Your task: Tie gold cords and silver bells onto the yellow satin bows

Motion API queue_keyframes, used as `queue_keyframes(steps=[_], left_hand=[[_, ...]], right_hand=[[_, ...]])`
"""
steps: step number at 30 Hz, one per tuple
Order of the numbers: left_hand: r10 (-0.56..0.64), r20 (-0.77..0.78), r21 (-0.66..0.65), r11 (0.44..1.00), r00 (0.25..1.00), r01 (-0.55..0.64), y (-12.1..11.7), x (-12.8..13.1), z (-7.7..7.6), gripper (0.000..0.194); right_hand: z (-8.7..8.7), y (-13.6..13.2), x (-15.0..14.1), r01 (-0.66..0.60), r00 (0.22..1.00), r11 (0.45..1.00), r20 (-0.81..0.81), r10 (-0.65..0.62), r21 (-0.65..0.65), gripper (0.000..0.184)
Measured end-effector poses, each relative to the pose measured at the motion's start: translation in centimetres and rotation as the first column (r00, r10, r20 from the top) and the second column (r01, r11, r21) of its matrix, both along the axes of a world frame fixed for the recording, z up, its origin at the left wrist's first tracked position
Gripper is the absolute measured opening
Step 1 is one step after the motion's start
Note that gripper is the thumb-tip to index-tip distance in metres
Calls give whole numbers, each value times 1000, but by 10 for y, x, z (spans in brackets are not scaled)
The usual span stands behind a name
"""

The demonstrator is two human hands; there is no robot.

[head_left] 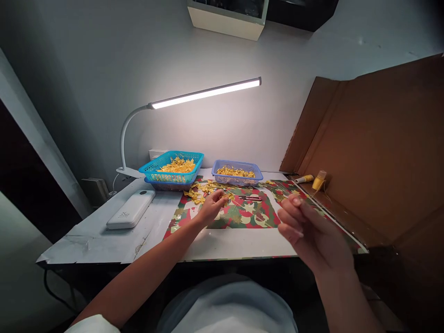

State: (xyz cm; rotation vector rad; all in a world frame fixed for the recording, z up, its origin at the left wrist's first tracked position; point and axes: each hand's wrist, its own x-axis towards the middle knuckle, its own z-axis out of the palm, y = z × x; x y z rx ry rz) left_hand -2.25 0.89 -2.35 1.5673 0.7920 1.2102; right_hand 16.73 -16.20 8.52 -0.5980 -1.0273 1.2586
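My left hand (212, 206) is closed in a pinch over the patterned mat, with a small yellow ribbon bow (229, 198) at its fingertips. Raised nearer the camera on the right, my right hand (310, 231) has its fingers curled, thumb and forefinger together. Whether it pinches a thread or anything else, I cannot make out. Loose yellow bows (197, 195) lie in a pile just beyond my left hand. To its right, a pair of thread snips (251, 198) rests on the mat.
A blue basket (147, 172) and a purple-blue basket (256, 175) hold yellow pieces at the back. A white power bank (130, 210) lies left, below a lit lamp (208, 94). Yellow thread spools (318, 180) sit by a cardboard panel (374, 138) on the right.
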Motion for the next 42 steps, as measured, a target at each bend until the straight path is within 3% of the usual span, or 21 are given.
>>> queue_keyframes(steps=[3,7,14,18,26,32,37,40,42], left_hand=[[-11,165,-139,990,986,35,-3,0,6,24],[-44,375,-239,961,926,142,-8,-3,16,28],[-132,516,-209,939,847,274,-14,-6,25,27],[-177,518,-148,945,837,291,-12,-7,23,23],[-216,416,-83,958,883,273,-10,-6,18,25],[-211,440,-69,961,873,267,-11,-7,22,28],[-391,411,-40,895,824,445,-16,-11,28,27],[-509,361,-34,830,781,556,-18,-14,29,24],[-537,338,-27,815,773,578,-18,-17,30,24]], right_hand=[[-18,1,3,-97,992,986,-94,85,-132,25],[-43,13,23,-147,977,937,-195,87,-316,32],[-75,48,55,-53,951,877,-292,-101,-477,33],[-73,55,63,-46,925,859,-347,-156,-510,26],[-55,45,88,9,925,915,-345,-161,-403,32],[-76,45,74,-30,975,872,-206,-81,-488,41],[-96,75,54,-21,998,863,-57,-10,-504,37],[-93,103,49,51,998,833,-4,-63,-551,33],[-85,115,51,65,994,821,-32,-101,-567,31]])
